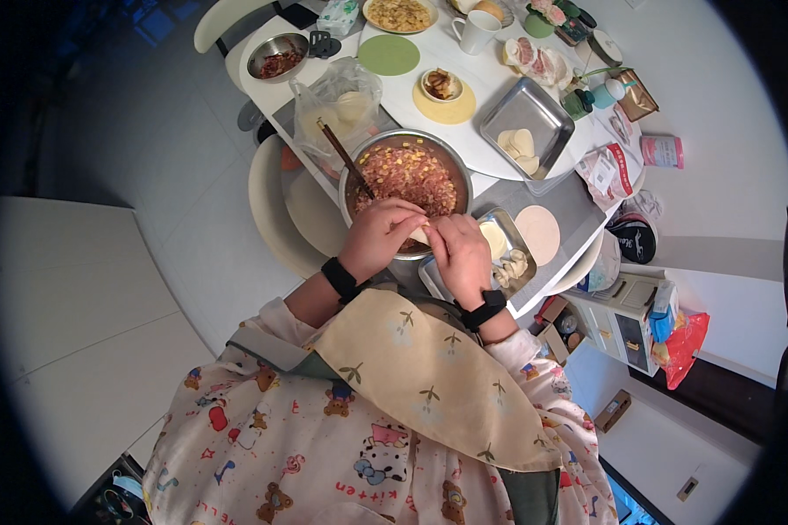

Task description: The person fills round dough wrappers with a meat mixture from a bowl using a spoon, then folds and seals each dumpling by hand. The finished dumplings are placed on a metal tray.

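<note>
Both my left hand [382, 237] and my right hand [458, 248] pinch a pale dumpling [420, 235] between their fingertips. They hold it over the near rim of a steel bowl [467, 190]. Minced meat filling with corn kernels [410, 174] fills much of that bowl, and dark chopsticks [343, 154] lean in it at the left. Beside my right hand is a small steel tray [530, 252] with round dough wrappers [492, 237] and several folded dumplings [511, 268]. My fingers hide most of the dumpling in my hands.
A larger steel tray [551, 111] with wrappers [519, 146] stands at the right back. Behind the bowl lies a plastic bag [338, 98]. A small dish [441, 85], a white mug [478, 33] and a meat bowl [277, 58] stand farther off. A chair [269, 210] is at the left.
</note>
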Demonstrator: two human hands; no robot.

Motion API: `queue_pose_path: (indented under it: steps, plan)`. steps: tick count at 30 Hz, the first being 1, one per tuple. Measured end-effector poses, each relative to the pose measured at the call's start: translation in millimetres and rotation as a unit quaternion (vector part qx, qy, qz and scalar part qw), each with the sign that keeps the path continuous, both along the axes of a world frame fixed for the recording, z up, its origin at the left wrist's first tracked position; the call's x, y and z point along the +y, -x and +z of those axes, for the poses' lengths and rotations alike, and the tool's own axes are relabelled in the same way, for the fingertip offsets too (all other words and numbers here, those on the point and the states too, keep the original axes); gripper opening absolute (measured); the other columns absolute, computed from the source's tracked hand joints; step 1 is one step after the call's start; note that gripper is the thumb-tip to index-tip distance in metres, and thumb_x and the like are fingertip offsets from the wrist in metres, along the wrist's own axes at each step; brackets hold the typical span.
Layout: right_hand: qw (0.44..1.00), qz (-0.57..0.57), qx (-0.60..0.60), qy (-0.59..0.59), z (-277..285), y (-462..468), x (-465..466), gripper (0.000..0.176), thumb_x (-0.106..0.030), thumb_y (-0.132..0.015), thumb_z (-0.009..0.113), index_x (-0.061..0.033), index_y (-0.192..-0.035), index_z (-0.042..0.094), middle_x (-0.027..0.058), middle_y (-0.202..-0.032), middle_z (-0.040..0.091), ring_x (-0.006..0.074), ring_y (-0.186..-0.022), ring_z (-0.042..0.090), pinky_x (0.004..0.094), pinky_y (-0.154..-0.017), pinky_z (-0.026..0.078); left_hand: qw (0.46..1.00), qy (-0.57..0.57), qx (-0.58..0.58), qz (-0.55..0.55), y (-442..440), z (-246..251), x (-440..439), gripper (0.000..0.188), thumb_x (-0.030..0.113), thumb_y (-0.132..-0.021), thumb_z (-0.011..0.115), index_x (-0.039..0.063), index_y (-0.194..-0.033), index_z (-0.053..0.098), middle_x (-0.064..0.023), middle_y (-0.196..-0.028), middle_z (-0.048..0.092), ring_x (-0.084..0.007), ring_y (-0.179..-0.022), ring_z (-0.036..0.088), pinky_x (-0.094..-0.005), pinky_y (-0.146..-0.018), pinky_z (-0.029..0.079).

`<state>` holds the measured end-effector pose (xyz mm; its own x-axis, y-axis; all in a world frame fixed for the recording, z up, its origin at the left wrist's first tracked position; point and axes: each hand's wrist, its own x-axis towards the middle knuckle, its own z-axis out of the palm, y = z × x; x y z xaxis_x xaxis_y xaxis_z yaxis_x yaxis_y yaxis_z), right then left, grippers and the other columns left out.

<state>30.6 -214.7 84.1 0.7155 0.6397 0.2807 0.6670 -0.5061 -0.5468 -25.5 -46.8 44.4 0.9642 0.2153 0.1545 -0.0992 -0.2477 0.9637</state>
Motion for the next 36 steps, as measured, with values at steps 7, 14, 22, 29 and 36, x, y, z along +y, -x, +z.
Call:
queue_pose_path:
  steps: [7, 14, 22, 29, 36]
  plan:
    - [0.999, 0.020, 0.026, -0.007, 3.1, -6.7, -7.0, 0.007, -0.009, -0.091, 0.065, -0.0031, -0.089, 0.065, 0.0135, -0.083, 0.060, 0.0344, -0.083, 0.058, 0.0431, -0.073, 0.048, 0.999, -0.045, -0.021, -0.016, 3.1, 3.2, 8.7, 0.014, 0.017, -0.093, 0.069, 0.003, -0.094, 0.072, -0.0105, -0.085, 0.067, -0.0278, -0.079, 0.064, -0.0383, -0.073, 0.050]
    - [0.978, -0.059, 0.189, -0.066, -16.2, -8.8, -11.2, 0.022, -0.020, -0.103, 0.057, 0.0000, -0.099, 0.067, 0.0117, -0.080, 0.064, 0.0233, -0.073, 0.063, 0.0344, -0.069, 0.049, 0.985, -0.146, -0.077, 0.052, -1.9, 4.2, 0.6, 0.010, 0.013, -0.089, 0.069, 0.005, -0.084, 0.068, -0.0088, -0.081, 0.062, -0.0291, -0.075, 0.062, -0.0404, -0.068, 0.047]
    - [0.977, -0.049, 0.205, -0.040, -18.5, -7.6, -19.0, 0.020, -0.019, -0.102, 0.060, -0.0001, -0.097, 0.064, 0.0095, -0.074, 0.061, 0.0173, -0.067, 0.058, 0.0311, -0.066, 0.047, 0.994, -0.095, -0.034, 0.046, -0.7, 8.4, -3.7, 0.010, 0.012, -0.091, 0.066, 0.004, -0.085, 0.066, -0.0098, -0.081, 0.061, -0.0318, -0.074, 0.061, -0.0413, -0.066, 0.047]
    - [0.982, -0.047, 0.153, -0.104, -8.4, -4.6, -9.0, 0.018, -0.017, -0.098, 0.062, -0.0004, -0.091, 0.061, 0.0170, -0.078, 0.060, 0.0390, -0.072, 0.059, 0.0423, -0.064, 0.048, 0.998, -0.058, -0.021, -0.029, 0.7, 14.5, 4.2, 0.010, 0.012, -0.096, 0.064, 0.002, -0.097, 0.066, -0.0123, -0.088, 0.066, -0.0301, -0.079, 0.066, -0.0361, -0.069, 0.050]
    - [0.973, -0.043, 0.218, -0.057, 5.9, -2.5, -4.9, 0.014, -0.017, -0.101, 0.058, -0.0041, -0.097, 0.060, 0.0178, -0.073, 0.062, 0.0406, -0.068, 0.062, 0.0436, -0.059, 0.048, 0.996, -0.078, -0.031, 0.008, 4.2, 12.4, 1.3, 0.012, 0.015, -0.098, 0.060, 0.004, -0.097, 0.064, -0.0142, -0.084, 0.066, -0.0337, -0.078, 0.066, -0.0391, -0.067, 0.050]
